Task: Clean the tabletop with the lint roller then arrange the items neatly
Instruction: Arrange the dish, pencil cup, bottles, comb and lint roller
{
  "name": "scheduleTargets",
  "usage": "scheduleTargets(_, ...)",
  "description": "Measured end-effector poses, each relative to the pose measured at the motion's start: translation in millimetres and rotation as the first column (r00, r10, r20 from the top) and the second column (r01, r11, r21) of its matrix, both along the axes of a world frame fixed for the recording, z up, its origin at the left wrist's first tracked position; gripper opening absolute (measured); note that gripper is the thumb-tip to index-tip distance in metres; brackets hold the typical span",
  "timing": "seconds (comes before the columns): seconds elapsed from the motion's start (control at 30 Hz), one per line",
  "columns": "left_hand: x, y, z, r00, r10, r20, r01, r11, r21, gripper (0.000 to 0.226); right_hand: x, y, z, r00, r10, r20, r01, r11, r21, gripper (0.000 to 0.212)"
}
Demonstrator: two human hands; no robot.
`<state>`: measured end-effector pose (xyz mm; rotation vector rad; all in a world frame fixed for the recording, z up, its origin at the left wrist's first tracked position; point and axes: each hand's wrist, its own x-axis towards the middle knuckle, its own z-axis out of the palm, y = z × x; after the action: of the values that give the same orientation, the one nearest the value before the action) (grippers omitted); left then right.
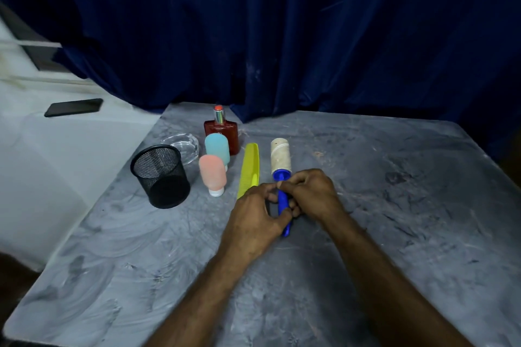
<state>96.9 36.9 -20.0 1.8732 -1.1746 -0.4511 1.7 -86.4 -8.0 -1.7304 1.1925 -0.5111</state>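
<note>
While both hands meet over the roller's blue handle, the biggest thing behind the grip is the dark blue curtain (282,31), hanging along the far edge of the grey table (394,205). That mottled top spreads out on every side of the grip, bare to its right and toward the person.

Left of the grip and a little farther away stands the black mesh cup (160,176), upright and mouth up. Beyond the cup, touching or just behind its rim, sits a clear glass ashtray (184,144). Far off to the left, on a white surface apart from the table, lies a dark phone (74,107).

The roller (281,162) lies flat, its soiled paper drum pointing away from the grip and its handle running back under the fingers toward the person. The left hand (253,220) curls around the handle from the left, thumb near its lower end; the right hand (310,194) closes on it from the right, nearer the drum. Both are grasping the handle.

Just left of the grip, beside the roller, lies a yellow comb (248,169), its near end reaching the left hand's knuckles. Farther left and beyond stand a red bottle (224,132), a teal tube (217,148) in front of it, and a pink tube (212,175) nearest, cap down.
</note>
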Motion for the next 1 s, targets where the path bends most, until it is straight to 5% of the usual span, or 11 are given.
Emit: scheduleTargets(1.0,3.0,2.3,-4.0,0.996,0.075,0.038,-0.076,0.997,0.028,0.060,0.5,2.9,-6.0,0.999,-0.041,0.000,0.041,0.999,0.022,0.037)
